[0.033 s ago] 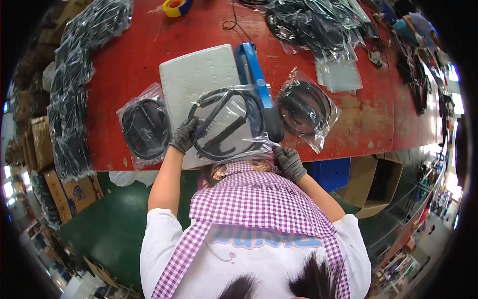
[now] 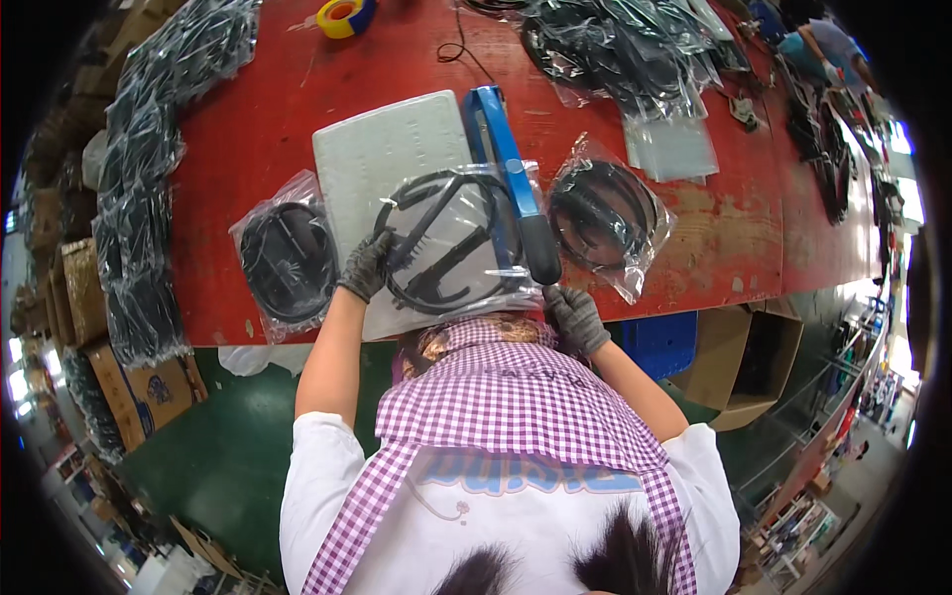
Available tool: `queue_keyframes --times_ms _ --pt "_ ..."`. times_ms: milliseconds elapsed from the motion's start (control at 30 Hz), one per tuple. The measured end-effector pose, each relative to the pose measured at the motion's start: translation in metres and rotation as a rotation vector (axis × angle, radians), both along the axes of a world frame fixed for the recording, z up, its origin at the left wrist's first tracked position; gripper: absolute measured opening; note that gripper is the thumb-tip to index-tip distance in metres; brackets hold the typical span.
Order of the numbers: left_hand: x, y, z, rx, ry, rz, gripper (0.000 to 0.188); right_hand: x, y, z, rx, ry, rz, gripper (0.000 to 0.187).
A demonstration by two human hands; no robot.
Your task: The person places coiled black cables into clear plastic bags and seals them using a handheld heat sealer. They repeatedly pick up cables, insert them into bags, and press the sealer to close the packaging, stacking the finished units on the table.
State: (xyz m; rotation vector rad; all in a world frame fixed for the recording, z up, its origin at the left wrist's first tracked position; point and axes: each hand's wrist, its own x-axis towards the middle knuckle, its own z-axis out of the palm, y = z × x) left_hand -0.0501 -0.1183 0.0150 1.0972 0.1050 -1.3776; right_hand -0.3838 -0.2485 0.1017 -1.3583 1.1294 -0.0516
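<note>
Hose, black and looped [image 2: 403, 297], lies with dark attachments inside a clear, glossy plastic bag [image 2: 443, 236] on an off-white rectangular slab [image 2: 387, 149], at the near edge of a red-painted table [image 2: 714, 233]. At the bag's nine o'clock, the person's grey-gloved left hand [image 2: 367, 266] has its fingers closed on the edge; at four o'clock, the grey-gloved right hand [image 2: 577, 319] curls by the near corner (whether it pinches film, one cannot tell). A long blue sealer with a black handle [image 2: 516, 164] slants past at two o'clock. The load looks light, its film slick and floppy, its coil springy but hardly fragile; the surest holds would be the coil's rim at nine and three, through the plastic.
</note>
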Motion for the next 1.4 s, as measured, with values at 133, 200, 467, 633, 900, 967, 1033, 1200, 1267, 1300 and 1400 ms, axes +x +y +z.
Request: queue_keyframes --times_ms 133,200,467,633,900,967,1033,1200,1267,1300,1400 --pt "0.020 -0.046 -0.009 0.110 -0.155 -0.001 0.017 0.001 -0.036 -0.051 -0.028 0.004 0.051 0.033" --pt "0.040 -0.052 -0.027 0.135 -0.199 0.011 0.017 0.008 -0.052 -0.075 -0.233 0.052 0.123 0.031" --pt "0.063 -0.057 -0.003 0.266 -0.275 -0.056 0.013 0.074 -0.065 0.053 -0.750 0.085 0.234 0.052" --pt "0.069 -0.052 -0.011 0.288 -0.316 -0.035 0.013 0.085 -0.020 0.014 -1.062 0.494 0.536 0.056" --pt "0.072 -0.029 -0.029 0.385 -0.842 -0.111 0.031 0.067 -0.013 -0.056 -1.297 0.012 0.342 0.048" --pt "0.049 -0.018 -0.004 0.524 -1.037 -0.147 0.037 0.065 -0.015 -0.056 -1.279 0.014 0.315 0.047" --pt "0.036 0.013 -0.008 0.637 -1.120 -0.106 0.042 0.066 -0.013 -0.055 -1.270 -0.013 0.304 0.046" --pt "-0.043 0.063 -0.010 0.525 -0.340 0.528 0.027 0.065 -0.015 -0.054 -1.275 -0.047 0.298 0.044" --pt "-0.074 0.056 0.011 0.425 0.132 0.545 0.021 0.064 -0.015 -0.056 -1.266 -0.044 0.304 0.044" --pt "-0.085 0.056 0.009 0.285 0.333 0.498 0.020 0.064 -0.015 -0.057 -1.263 -0.042 0.306 0.044" --pt "-0.105 0.011 0.029 0.239 0.433 0.455 0.023 0.066 -0.015 -0.056 -1.302 -0.056 0.318 0.044"
